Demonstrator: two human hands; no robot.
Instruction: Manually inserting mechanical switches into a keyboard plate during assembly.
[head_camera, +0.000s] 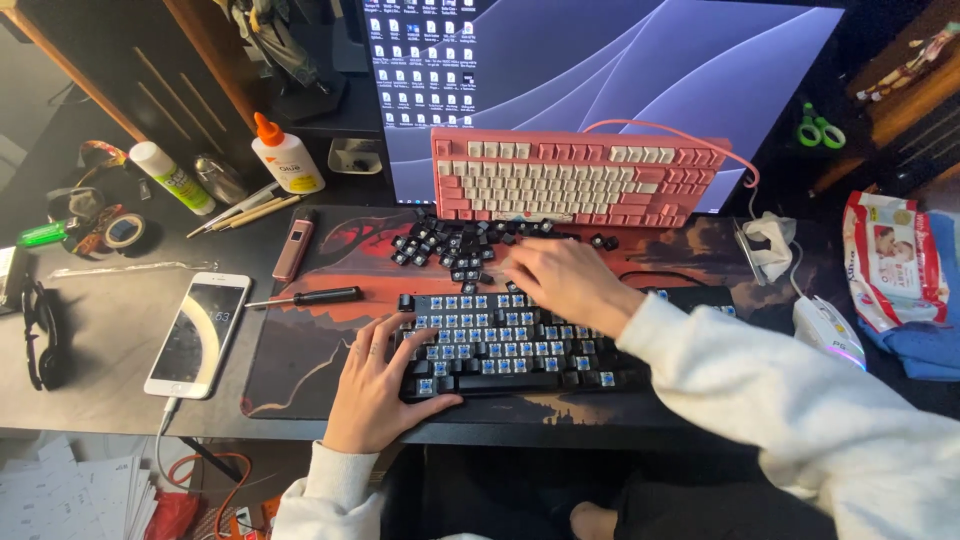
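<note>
A black keyboard (520, 350) with bare blue switches lies on the desk mat; most of its keycaps are off. My left hand (372, 385) rests flat on its left end, fingers spread, thumb against the front edge. My right hand (562, 280) reaches across the keyboard's top row, its fingertips blurred beside a pile of loose black keycaps (450, 245) behind the keyboard. Whether those fingers pinch a keycap is hidden. Leaning against the monitor (600, 70) stands a pink and cream keyboard (570, 180).
A black screwdriver (310, 297) and a pink slim device (295, 247) lie left on the mat. A white phone (198, 335), glue bottle (285, 155), tape rolls and sunglasses (45, 340) sit further left. A white mouse (828, 328), a tissue and a wipes pack (890, 260) are right.
</note>
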